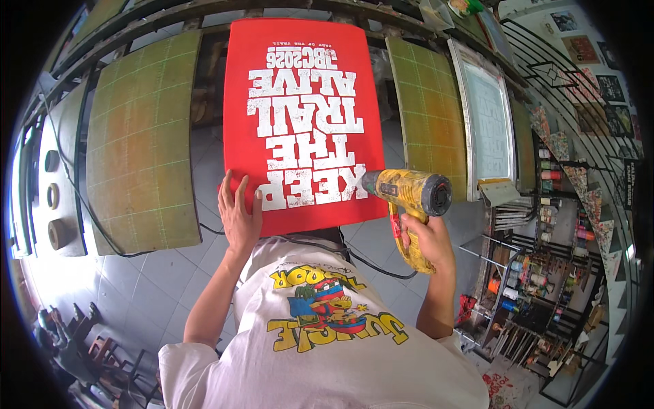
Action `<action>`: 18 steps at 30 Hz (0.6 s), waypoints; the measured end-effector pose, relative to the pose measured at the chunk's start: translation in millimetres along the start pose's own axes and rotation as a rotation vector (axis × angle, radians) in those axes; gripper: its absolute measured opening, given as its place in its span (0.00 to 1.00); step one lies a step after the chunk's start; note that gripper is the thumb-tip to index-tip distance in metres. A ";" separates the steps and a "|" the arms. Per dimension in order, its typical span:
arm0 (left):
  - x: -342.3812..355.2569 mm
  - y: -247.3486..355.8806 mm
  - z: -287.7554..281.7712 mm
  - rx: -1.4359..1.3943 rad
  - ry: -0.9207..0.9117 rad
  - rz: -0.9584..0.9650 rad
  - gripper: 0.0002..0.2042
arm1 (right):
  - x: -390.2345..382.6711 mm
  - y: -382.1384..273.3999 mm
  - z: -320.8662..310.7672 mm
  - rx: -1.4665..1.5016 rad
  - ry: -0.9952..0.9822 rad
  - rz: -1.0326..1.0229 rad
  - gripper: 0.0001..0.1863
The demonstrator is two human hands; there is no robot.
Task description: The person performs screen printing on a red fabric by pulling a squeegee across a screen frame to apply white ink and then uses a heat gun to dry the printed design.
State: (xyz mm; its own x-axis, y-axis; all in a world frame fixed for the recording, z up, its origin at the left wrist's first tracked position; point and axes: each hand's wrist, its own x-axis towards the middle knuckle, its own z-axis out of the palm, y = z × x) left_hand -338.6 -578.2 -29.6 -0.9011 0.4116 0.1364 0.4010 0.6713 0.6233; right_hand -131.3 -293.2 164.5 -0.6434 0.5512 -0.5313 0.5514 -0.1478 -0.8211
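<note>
Red fabric [237,102] with large distressed white lettering [306,116] lies stretched over a rectangular board in front of me. My left hand [238,211] rests on its lower left edge, fingers apart and lying on the cloth. In my right hand [426,242] is a worn yellow heat gun [405,187], gripped by the handle, its nozzle pointing left at the lower right of the print. A black cable [381,268] runs below the board.
Greenish gridded boards [143,136] flank the red one, with a framed screen [487,123] at right. Tape rolls [58,234] sit on a pale board at far left. Shelves of containers [524,286] and a railing [565,82] stand to the right.
</note>
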 end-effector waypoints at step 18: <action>-0.6 -0.6 0.7 -0.041 0.009 -0.001 0.26 | 15.7 -8.7 2.5 -0.045 -0.029 -0.036 0.11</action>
State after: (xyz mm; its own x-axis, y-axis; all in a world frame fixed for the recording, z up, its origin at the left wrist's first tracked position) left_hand -338.1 -578.4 -30.7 -0.9028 0.4058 0.1425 0.3935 0.6456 0.6545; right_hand -147.6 -285.3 162.8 -0.6784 0.5310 -0.5077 0.5502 -0.0908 -0.8301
